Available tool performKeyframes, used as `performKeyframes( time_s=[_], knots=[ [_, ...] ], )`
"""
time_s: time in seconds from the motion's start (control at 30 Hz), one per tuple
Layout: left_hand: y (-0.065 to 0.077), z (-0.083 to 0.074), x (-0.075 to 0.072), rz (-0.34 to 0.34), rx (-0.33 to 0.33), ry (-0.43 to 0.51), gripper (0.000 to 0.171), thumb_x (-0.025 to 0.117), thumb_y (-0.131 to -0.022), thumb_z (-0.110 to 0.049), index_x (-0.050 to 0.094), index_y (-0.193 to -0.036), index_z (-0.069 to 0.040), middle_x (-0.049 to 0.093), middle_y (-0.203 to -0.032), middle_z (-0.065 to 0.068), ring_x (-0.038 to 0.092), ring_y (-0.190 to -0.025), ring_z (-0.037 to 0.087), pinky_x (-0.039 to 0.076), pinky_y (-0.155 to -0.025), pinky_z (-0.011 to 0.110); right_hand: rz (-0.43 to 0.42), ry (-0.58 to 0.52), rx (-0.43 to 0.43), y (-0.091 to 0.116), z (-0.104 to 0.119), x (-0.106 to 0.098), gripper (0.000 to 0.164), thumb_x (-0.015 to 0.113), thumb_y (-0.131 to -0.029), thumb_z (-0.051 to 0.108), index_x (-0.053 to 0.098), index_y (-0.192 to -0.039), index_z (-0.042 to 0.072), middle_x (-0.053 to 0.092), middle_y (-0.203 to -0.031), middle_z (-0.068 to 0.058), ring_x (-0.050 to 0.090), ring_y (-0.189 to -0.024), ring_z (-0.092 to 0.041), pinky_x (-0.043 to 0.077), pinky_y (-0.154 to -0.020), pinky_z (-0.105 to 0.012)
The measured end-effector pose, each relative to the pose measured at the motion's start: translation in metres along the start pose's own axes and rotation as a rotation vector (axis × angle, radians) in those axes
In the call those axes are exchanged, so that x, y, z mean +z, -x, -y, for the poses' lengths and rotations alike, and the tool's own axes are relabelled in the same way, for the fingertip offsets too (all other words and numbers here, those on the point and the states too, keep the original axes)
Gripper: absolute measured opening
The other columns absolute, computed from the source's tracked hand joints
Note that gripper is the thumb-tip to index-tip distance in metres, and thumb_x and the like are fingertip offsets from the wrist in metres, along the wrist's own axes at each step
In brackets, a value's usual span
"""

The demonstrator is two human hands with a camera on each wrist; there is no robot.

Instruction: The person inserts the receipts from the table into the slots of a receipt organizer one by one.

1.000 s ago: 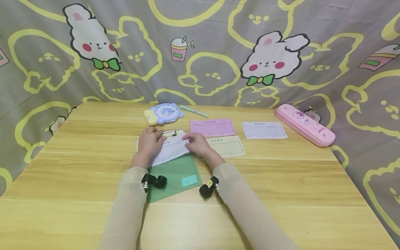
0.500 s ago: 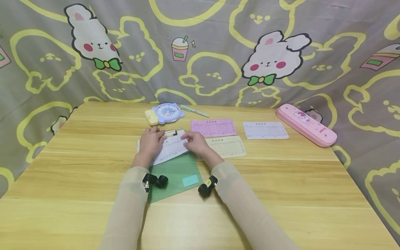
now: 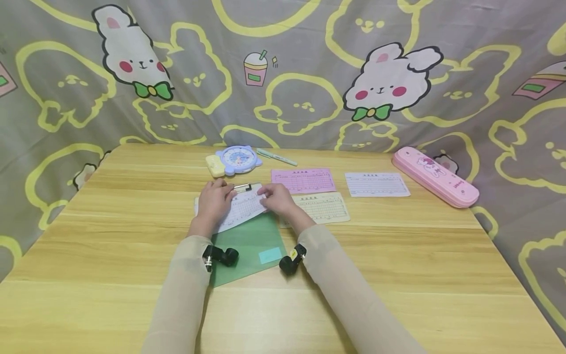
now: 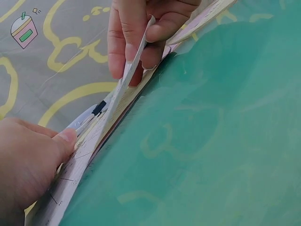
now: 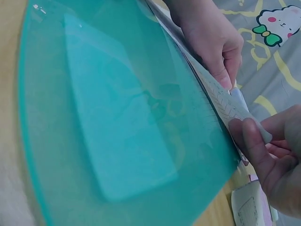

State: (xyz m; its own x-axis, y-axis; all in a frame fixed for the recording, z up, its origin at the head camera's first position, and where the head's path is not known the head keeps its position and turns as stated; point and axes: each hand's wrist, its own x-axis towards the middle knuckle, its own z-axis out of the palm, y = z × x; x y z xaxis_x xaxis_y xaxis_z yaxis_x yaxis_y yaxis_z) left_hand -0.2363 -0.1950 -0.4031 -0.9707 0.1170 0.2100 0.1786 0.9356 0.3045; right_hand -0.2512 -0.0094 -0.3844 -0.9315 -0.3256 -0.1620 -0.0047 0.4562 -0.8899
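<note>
A translucent green clipboard (image 3: pixel 245 246) lies on the table, a pale blue label (image 3: pixel 269 255) near its lower edge. Its metal clip (image 3: pixel 242 187) sits at the top. Over the upper part lies a white printed form (image 3: pixel 240 209). My left hand (image 3: pixel 214 199) holds the clipboard's top left by the clip, its thumb against the clip in the left wrist view; some of its fingers are hidden. My right hand (image 3: pixel 277 198) pinches the form's right corner, which curls up off the board between thumb and fingers (image 5: pixel 254 136). More paper edges show beneath the form.
Right of the clipboard lie a yellow form (image 3: pixel 325 209), a pink form (image 3: pixel 304 180) and another white form (image 3: pixel 377 184). A pink pencil case (image 3: pixel 435 176) is at the far right. Behind stand a blue toy clock (image 3: pixel 239 160), a yellow block-like item (image 3: pixel 215 166) and a green pen (image 3: pixel 277 157).
Both hands keep their places on the clipboard and the form. The right hand and wrist have shifted very slightly; the whole view has drifted a little.
</note>
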Motion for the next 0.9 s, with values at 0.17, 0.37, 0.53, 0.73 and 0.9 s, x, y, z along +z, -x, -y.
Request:
performKeyframes(
  time_s=[0.17,0.37,0.53,0.73,0.9],
  knots=[
    [-0.0002,0.0000,0.0003,-0.011,-0.004,0.013,0.033,0.049,-0.088,-0.025,0.056,-0.113,-0.004,0.048,-0.103,0.011,0.041,-0.093,0.028,0.031,-0.081,0.040,-0.007,0.034,0.012,-0.0017,0.0010,0.0008,0.023,0.059,-0.076,-0.002,0.061,-0.098,0.003,0.053,-0.085,-0.009,0.053,-0.071,-0.019,0.047,-0.057,-0.022],
    [-0.0007,0.0003,0.0013,-0.009,-0.010,-0.001,0.033,0.050,-0.088,-0.025,0.056,-0.113,-0.005,0.049,-0.103,0.011,0.041,-0.093,0.028,0.032,-0.081,0.040,-0.035,0.116,-0.003,-0.0054,0.0004,0.0016,0.023,0.060,-0.075,0.001,0.062,-0.098,0.006,0.053,-0.083,-0.006,0.049,-0.077,-0.017,0.042,-0.064,-0.023],
    [-0.0006,-0.0014,0.0005,0.000,-0.012,-0.001,0.033,0.049,-0.088,-0.024,0.056,-0.114,-0.004,0.049,-0.103,0.011,0.041,-0.093,0.028,0.032,-0.081,0.040,-0.039,0.122,0.001,-0.0072,0.0002,0.0019,0.024,0.060,-0.075,0.001,0.062,-0.098,0.006,0.053,-0.083,-0.006,0.049,-0.076,-0.018,0.042,-0.063,-0.024],
    [-0.0008,-0.0013,0.0006,-0.001,-0.003,-0.011,0.034,0.050,-0.088,-0.025,0.056,-0.114,-0.005,0.049,-0.103,0.011,0.040,-0.092,0.028,0.032,-0.081,0.039,-0.044,0.129,0.011,-0.0086,0.0011,0.0025,0.024,0.059,-0.076,0.001,0.061,-0.100,0.006,0.054,-0.083,-0.005,0.050,-0.076,-0.017,0.043,-0.062,-0.023],
    [-0.0007,-0.0003,0.0006,-0.009,0.007,-0.014,0.033,0.050,-0.088,-0.025,0.056,-0.113,-0.004,0.049,-0.104,0.012,0.041,-0.092,0.029,0.032,-0.080,0.040,-0.051,0.132,0.007,-0.0097,0.0015,0.0032,0.024,0.059,-0.076,0.001,0.061,-0.100,0.006,0.053,-0.083,-0.005,0.050,-0.076,-0.017,0.042,-0.064,-0.023]
  ],
)
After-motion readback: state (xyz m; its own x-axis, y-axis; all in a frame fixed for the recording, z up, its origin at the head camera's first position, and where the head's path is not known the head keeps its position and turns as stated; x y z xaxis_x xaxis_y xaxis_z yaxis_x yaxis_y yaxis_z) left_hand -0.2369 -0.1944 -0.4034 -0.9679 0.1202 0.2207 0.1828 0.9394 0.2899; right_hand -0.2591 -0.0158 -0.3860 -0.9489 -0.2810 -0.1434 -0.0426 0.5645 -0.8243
